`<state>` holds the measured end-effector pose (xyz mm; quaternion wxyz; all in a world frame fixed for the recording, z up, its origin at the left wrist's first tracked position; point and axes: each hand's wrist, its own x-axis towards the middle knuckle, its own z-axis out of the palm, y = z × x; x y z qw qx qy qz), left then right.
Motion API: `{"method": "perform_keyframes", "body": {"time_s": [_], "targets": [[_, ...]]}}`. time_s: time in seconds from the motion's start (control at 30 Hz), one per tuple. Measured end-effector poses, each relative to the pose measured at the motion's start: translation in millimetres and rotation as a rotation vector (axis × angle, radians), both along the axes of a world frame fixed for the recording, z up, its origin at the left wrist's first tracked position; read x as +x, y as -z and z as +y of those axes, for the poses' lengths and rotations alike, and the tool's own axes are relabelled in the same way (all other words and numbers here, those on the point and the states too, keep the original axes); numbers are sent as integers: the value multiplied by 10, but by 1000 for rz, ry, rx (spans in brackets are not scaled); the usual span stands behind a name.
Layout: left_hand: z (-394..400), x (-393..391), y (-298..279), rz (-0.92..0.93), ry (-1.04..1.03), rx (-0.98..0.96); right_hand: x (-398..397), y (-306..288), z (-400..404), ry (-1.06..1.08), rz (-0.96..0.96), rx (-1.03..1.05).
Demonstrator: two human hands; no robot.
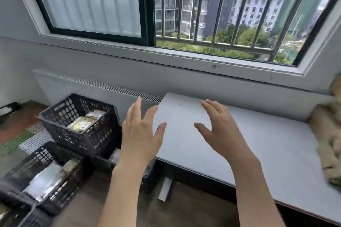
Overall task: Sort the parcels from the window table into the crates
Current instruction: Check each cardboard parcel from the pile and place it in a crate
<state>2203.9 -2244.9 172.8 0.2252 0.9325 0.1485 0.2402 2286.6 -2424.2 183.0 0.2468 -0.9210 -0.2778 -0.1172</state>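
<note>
Left hand (140,134) and right hand (222,131) spread wide, empty, above table (258,145). Parcels (330,142) far right of right hand; crates (77,125) left of left hand, holding packets.

Looks like a room in a flat used for packing: a barred window (212,11) at the top of the frame is filled with apartment blocks, a radiator (103,90) is mounted below, black crates (77,125) are stacked lower left
</note>
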Motion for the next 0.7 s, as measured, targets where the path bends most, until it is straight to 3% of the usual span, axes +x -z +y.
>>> {"method": "perform_keyframes", "body": {"time_s": [0.3,0.7], "targets": [[-1130,550,113,-5,110,16,268,97,-1339,141,27,40],[-3467,1808,-8,-42,309,-61,1126,-134,-3625,311,12,-46]]}}
